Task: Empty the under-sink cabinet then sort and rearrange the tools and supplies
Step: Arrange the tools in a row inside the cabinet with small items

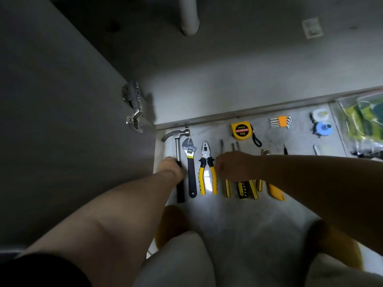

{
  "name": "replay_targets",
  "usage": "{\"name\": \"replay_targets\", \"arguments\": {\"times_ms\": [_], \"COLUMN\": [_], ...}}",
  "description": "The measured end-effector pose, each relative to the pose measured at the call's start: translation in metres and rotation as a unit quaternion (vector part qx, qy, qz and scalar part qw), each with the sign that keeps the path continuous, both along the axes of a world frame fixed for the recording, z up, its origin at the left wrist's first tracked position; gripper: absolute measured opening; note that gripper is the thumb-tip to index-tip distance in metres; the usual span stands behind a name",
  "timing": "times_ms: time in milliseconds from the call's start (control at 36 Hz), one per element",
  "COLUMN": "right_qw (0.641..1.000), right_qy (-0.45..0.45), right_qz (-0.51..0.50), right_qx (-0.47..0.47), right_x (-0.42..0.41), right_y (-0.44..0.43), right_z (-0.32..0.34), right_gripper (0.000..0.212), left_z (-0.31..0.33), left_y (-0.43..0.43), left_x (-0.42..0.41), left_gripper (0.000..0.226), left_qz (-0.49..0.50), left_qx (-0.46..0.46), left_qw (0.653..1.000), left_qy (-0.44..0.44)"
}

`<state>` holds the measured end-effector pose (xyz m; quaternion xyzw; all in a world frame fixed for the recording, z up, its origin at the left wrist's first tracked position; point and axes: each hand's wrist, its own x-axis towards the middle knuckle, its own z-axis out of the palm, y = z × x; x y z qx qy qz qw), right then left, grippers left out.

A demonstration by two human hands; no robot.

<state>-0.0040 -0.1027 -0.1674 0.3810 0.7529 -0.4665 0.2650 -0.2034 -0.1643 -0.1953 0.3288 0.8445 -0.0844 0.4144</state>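
Tools lie in a row on the grey floor in front of the open cabinet: a claw hammer (177, 139), an adjustable wrench (190, 162), yellow-handled pliers (207, 172), several yellow-and-black screwdrivers (242, 189) and a yellow utility knife (276, 193). My left hand (171, 168) grips the hammer's black handle. My right hand (234, 165) hovers over the screwdrivers beside the pliers, its fingers hidden under the hand. Behind the row lie a yellow tape measure (241, 130) and a hex key set (280, 122).
The cabinet floor (248, 83) is bare, with a white drain pipe (189, 15) at the back. The open cabinet door (62, 121) with its metal hinge (133, 106) stands at left. Tape rolls (322, 125) and a plastic bag (362, 123) lie at far right. My knees fill the bottom.
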Motion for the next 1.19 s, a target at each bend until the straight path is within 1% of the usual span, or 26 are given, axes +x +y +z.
{"name": "replay_targets", "arguments": {"times_ms": [56,111,167,250,278,333,417,472,500,528,583,611,667,694,750,778,833,917,1028,1111,1194], "right_qw": [1.0,0.999,0.998,0.993,0.988,0.981,0.968,0.957,0.948,0.939,0.922,0.916,0.913,0.914,0.913,0.909,0.898,0.885,0.879,0.882,0.887], "right_qy": [0.003,0.004,0.001,-0.008,-0.004,0.009,0.044,0.066,0.077,0.088,0.105,0.105,0.088,0.077,0.06,0.054,0.047,0.049,0.066,0.092,0.12], "right_qz": [-0.013,-0.015,-0.021,-0.076,-0.101,-0.129,-0.16,-0.194,-0.218,-0.239,-0.25,-0.25,-0.251,-0.252,-0.251,-0.249,-0.251,-0.267,-0.269,-0.258,-0.252], "right_qx": [-0.023,-0.041,-0.059,-0.092,-0.113,-0.142,-0.19,-0.207,-0.217,-0.233,-0.277,-0.295,-0.308,-0.308,-0.318,-0.331,-0.36,-0.379,-0.387,-0.382,-0.368], "right_x": [0.001,-0.001,-0.003,-0.007,-0.01,-0.013,-0.016,-0.017,-0.016,-0.014,-0.007,-0.001,0.013,0.021,0.038,0.046,0.06,0.074,0.08,0.077,0.07], "right_y": [-0.001,-0.003,-0.006,-0.007,-0.007,-0.006,-0.006,-0.007,-0.007,-0.008,-0.007,-0.006,-0.004,-0.003,-0.003,-0.003,-0.004,-0.005,-0.006,-0.006,-0.008], "right_z": [0.003,0.006,0.009,0.012,0.013,0.019,0.026,0.029,0.03,0.031,0.031,0.031,0.029,0.027,0.023,0.022,0.019,0.014,0.007,0.006,0.009], "right_gripper": [0.036,0.04,0.042,0.047,0.05,0.049,0.04,0.035,0.033,0.031,0.023,0.018,0.013,0.015,0.022,0.024,0.028,0.036,0.036,0.037,0.036], "left_z": [-0.002,0.003,0.009,0.023,0.028,0.036,0.04,0.04,0.041,0.04,0.034,0.033,0.03,0.027,0.024,0.021,0.014,0.006,-0.005,-0.014,-0.019], "left_y": [-0.003,-0.005,-0.005,-0.002,-0.003,-0.007,-0.01,-0.009,-0.008,-0.008,-0.008,-0.008,-0.009,-0.01,-0.01,-0.01,-0.01,-0.009,-0.008,-0.011,-0.012], "left_x": [-0.005,-0.004,-0.002,0.003,0.004,0.006,0.01,0.014,0.015,0.015,0.013,0.012,0.008,0.005,0.002,0.0,-0.001,0.004,0.012,0.015,0.013], "left_gripper": [0.017,0.016,0.018,0.021,0.021,0.023,0.021,0.02,0.021,0.026,0.048,0.051,0.036,0.027,0.017,0.016,0.021,0.016,0.023,0.02,0.02], "left_qz": [0.066,0.161,0.245,0.317,0.334,0.342,0.305,0.299,0.298,0.289,0.253,0.237,0.213,0.203,0.183,0.174,0.167,0.176,0.134,0.09,0.074], "left_qx": [0.009,0.006,0.009,-0.011,-0.014,-0.009,-0.004,0.0,0.002,0.004,0.0,-0.01,-0.035,-0.041,-0.029,-0.015,0.015,0.044,0.043,0.055,0.051], "left_qw": [0.996,0.976,0.945,0.89,0.87,0.848,0.838,0.83,0.833,0.842,0.866,0.871,0.872,0.878,0.904,0.922,0.952,0.969,0.982,0.991,0.994], "left_qy": [-0.063,-0.144,-0.215,-0.329,-0.362,-0.405,-0.452,-0.47,-0.467,-0.455,-0.431,-0.431,-0.439,-0.432,-0.385,-0.346,-0.258,-0.167,-0.124,-0.077,-0.065]}}
